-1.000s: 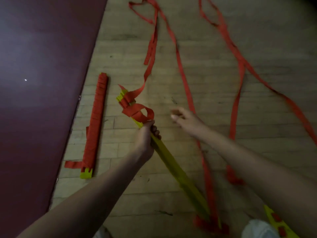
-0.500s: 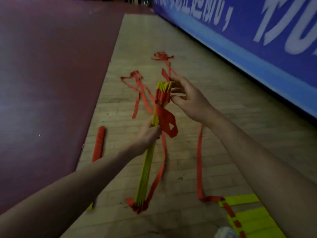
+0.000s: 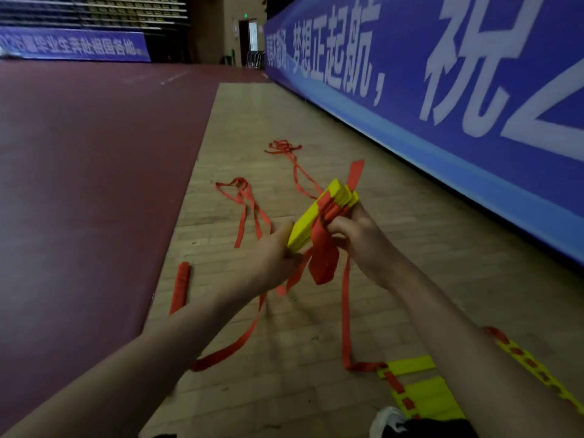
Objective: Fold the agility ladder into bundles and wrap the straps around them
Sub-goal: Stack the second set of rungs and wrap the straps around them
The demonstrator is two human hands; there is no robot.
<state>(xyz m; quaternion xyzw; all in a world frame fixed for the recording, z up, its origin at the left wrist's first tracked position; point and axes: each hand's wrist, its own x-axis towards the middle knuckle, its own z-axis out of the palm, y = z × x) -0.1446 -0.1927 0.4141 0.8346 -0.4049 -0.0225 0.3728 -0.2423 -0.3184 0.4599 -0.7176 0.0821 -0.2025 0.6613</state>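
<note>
I hold a bundle of stacked yellow ladder rungs (image 3: 311,221) raised in front of me, pointing up and to the right. My left hand (image 3: 273,256) grips its lower end. My right hand (image 3: 358,240) pinches the folded red strap (image 3: 324,259) against the bundle's side. Loops of that strap hang down below both hands. Long red strap tails (image 3: 249,210) trail away over the wooden floor. A finished bundle wrapped in red (image 3: 180,287) lies on the floor to the left.
More yellow rungs with red strap (image 3: 420,390) lie on the floor at the lower right, beside a white shoe (image 3: 387,420). A dark red mat (image 3: 88,184) covers the left. A blue banner wall (image 3: 442,90) runs along the right.
The view has lifted from the floor toward the hall. The bundle has tilted from near upright to pointing right, and my right hand has moved from its tip down onto the strap.
</note>
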